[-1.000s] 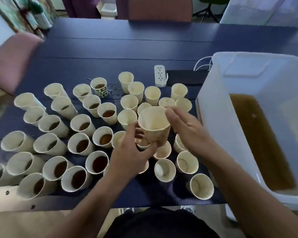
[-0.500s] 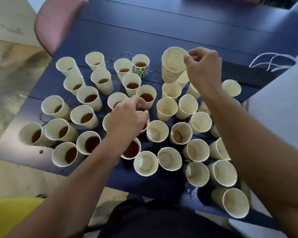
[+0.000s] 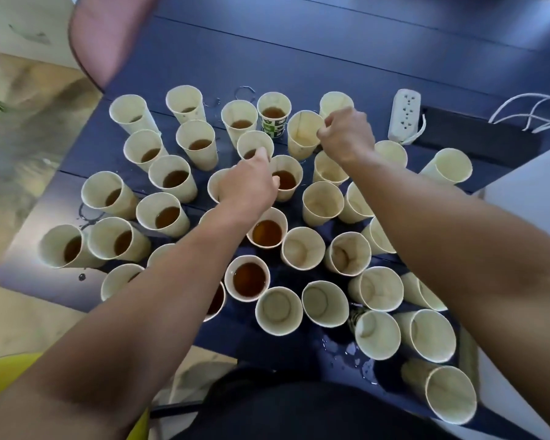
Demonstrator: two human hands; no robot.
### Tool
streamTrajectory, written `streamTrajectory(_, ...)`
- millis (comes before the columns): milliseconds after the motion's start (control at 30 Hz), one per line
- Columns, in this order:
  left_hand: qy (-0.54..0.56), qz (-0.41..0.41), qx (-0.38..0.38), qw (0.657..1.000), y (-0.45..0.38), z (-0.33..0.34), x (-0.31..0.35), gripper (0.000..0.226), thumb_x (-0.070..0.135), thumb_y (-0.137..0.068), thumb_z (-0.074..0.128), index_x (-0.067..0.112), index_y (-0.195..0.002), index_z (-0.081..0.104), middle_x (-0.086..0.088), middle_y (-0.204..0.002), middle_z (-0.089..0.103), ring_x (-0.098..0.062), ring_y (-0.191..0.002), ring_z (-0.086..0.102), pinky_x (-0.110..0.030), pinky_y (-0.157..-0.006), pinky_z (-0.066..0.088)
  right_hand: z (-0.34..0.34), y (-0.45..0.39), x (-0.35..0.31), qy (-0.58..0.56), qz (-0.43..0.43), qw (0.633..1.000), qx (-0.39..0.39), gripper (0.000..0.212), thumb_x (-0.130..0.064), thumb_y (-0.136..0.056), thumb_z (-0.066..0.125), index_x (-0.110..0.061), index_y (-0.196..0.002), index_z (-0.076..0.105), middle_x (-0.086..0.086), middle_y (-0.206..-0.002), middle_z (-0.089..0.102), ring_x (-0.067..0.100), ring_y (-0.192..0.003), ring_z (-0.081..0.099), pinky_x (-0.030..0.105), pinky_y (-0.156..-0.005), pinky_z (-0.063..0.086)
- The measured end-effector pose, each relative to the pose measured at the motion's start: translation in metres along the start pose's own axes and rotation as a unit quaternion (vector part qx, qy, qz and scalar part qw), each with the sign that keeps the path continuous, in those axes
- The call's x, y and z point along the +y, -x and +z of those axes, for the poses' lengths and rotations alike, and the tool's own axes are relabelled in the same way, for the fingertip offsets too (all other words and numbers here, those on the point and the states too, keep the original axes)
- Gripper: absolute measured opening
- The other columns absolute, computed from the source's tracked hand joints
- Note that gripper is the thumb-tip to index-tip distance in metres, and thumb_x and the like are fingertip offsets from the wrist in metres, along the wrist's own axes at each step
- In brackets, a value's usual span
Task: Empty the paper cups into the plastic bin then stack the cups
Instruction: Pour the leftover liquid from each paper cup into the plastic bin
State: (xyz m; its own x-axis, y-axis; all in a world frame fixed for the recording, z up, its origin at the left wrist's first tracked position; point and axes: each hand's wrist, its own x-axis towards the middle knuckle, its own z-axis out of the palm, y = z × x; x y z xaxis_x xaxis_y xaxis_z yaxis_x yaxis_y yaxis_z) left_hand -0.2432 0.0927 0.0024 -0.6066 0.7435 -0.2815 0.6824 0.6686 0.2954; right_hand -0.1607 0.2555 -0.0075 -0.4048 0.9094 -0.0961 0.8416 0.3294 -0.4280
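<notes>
Both bare forearms reach forward. The left hand (image 3: 250,185) hangs palm down with fingers curled loosely downward; the right hand (image 3: 346,134) is farther forward, its fingers pinched together.

I have one view only, from the camera worn on the person's head, so nothing overlaps with a second angle. It looks steeply down and forward over the dark table (image 3: 299,36), close enough that both forearms run in from the bottom corners and the cups (image 3: 302,252) fill the middle. The wide lens bends the table's edges. The far side lies at the top, the person's lap at the bottom, and the floor (image 3: 29,90) on the left.
</notes>
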Motion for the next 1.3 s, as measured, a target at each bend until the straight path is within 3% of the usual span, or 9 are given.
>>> streamTrajectory(100,0.004,-0.004,0.007,1.000,-0.003,0.003,0.001,0.035,0.031,-0.101,0.056,0.020,-0.132,0.048,-0.013,-0.122,0.066,-0.035,-0.112,0.063,-0.039,-0.073,0.041,0.006,0.001,0.001,0.032,0.000,0.999,-0.025,0.017,-0.023,-0.093,0.060,-0.012,-0.102,0.070,0.007,-0.094,0.068,0.024,-0.077,0.063,0.027,-0.058,0.048)
streamTrajectory(267,0.005,-0.007,0.032,0.999,-0.012,0.008,0.001,0.030,0.026,-0.100,0.058,0.019,-0.129,0.051,-0.013,-0.117,0.067,-0.034,-0.106,0.065,-0.040,-0.072,0.046,0.004,0.002,0.001,0.045,-0.001,0.998,-0.034,0.020,-0.029,-0.094,0.059,-0.012,-0.098,0.069,0.007,-0.093,0.068,0.024,-0.078,0.063,0.032,-0.063,0.053)
streamTrajectory(433,-0.021,0.004,0.051,0.998,-0.022,0.012,0.001,0.027,0.025,-0.099,0.058,0.020,-0.124,0.050,-0.012,-0.111,0.069,-0.034,-0.102,0.066,-0.048,-0.087,0.054,-0.015,0.015,-0.003,0.017,-0.025,0.999,0.010,0.038,-0.040,-0.096,0.053,-0.018,-0.124,0.064,0.010,-0.113,0.068,0.030,-0.098,0.065,0.042,-0.082,0.056)
streamTrajectory(533,-0.031,0.011,0.067,0.997,-0.027,0.016,0.001,0.026,0.022,-0.099,0.057,0.018,-0.123,0.050,-0.013,-0.110,0.069,-0.036,-0.102,0.066,-0.046,-0.089,0.049,-0.026,0.032,0.000,-0.039,-0.048,0.997,0.038,0.039,-0.040,-0.095,0.054,-0.023,-0.131,0.059,0.006,-0.113,0.071,0.027,-0.103,0.065,0.039,-0.083,0.055)
streamTrajectory(733,-0.051,0.033,0.086,0.994,-0.031,0.017,0.002,0.033,0.016,-0.098,0.057,0.015,-0.130,0.050,-0.014,-0.112,0.068,-0.036,-0.103,0.066,-0.045,-0.091,0.046,-0.043,0.083,0.013,-0.100,-0.055,0.992,0.058,0.035,-0.034,-0.095,0.057,-0.026,-0.129,0.060,-0.001,-0.104,0.072,0.019,-0.093,0.067,0.040,-0.081,0.058)
streamTrajectory(967,-0.024,0.055,0.118,0.991,-0.021,-0.005,0.012,0.022,0.024,-0.096,0.061,0.015,-0.116,0.062,-0.012,-0.108,0.071,-0.035,-0.100,0.067,-0.047,-0.090,0.053,-0.051,0.127,0.033,-0.136,-0.066,0.987,0.045,0.034,-0.028,-0.094,0.061,-0.026,-0.128,0.062,-0.005,-0.101,0.073,0.014,-0.089,0.067,0.029,-0.076,0.055)
streamTrajectory(1067,-0.017,0.058,0.134,0.989,-0.012,-0.022,0.019,0.023,0.027,-0.097,0.061,0.017,-0.117,0.065,-0.012,-0.110,0.070,-0.034,-0.100,0.067,-0.045,-0.089,0.053,-0.054,0.141,0.040,-0.147,-0.068,0.986,0.037,0.032,-0.027,-0.094,0.062,-0.026,-0.126,0.064,-0.011,-0.094,0.067,0.008,-0.080,0.063,0.017,-0.070,0.049)
streamTrajectory(1200,0.004,0.083,0.166,0.983,0.011,-0.052,0.034,0.021,0.031,-0.093,0.062,0.022,-0.111,0.068,-0.008,-0.107,0.070,-0.032,-0.100,0.065,-0.038,-0.083,0.049,-0.057,0.158,0.049,-0.175,-0.069,0.982,0.017,0.033,-0.029,-0.093,0.064,-0.029,-0.126,0.063,-0.010,-0.097,0.070,0.010,-0.086,0.069,0.039,-0.082,0.059)
streamTrajectory(1300,0.025,0.105,0.170,0.980,0.036,-0.074,0.050,0.020,0.033,-0.091,0.064,0.025,-0.110,0.068,-0.003,-0.106,0.071,-0.027,-0.093,0.066,-0.039,-0.083,0.055,-0.068,0.167,0.050,-0.204,-0.080,0.976,-0.009,0.044,-0.032,-0.093,0.069,-0.027,-0.134,0.056,-0.004,-0.112,0.071,0.011,-0.094,0.068,0.037,-0.086,0.058)
